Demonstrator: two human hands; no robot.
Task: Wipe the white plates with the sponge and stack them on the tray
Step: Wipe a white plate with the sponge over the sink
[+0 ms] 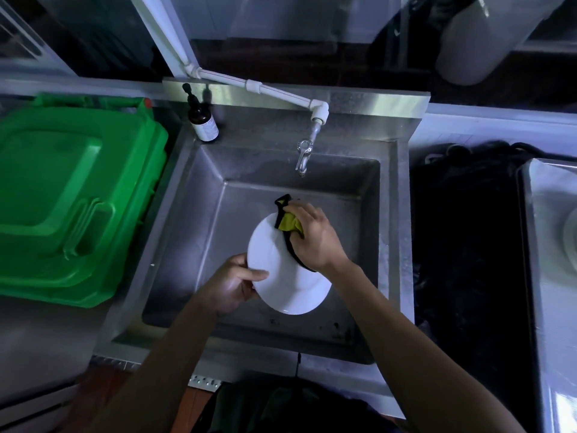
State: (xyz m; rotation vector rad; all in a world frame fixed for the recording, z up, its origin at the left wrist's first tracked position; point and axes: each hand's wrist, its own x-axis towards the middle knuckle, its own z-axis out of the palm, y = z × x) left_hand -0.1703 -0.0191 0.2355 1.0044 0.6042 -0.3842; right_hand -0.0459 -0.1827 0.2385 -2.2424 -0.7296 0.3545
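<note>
A white plate (281, 273) is held tilted over the steel sink (193, 214). My left hand (232, 282) grips its left rim, thumb on the plate's face. My right hand (312, 235) holds a yellow sponge with a black edge (288, 221) and presses it against the plate's upper right part. At the far right edge stands a steel tray (537, 245) with a pale round shape, possibly a plate (571, 235), only partly in view.
A tap (304, 154) on a white pipe hangs over the back of the sink. A brown pump bottle (203, 120) stands on the sink's back left corner. A green bin lid (68, 198) lies left of the sink. A dark bag (462, 229) fills the gap to the right.
</note>
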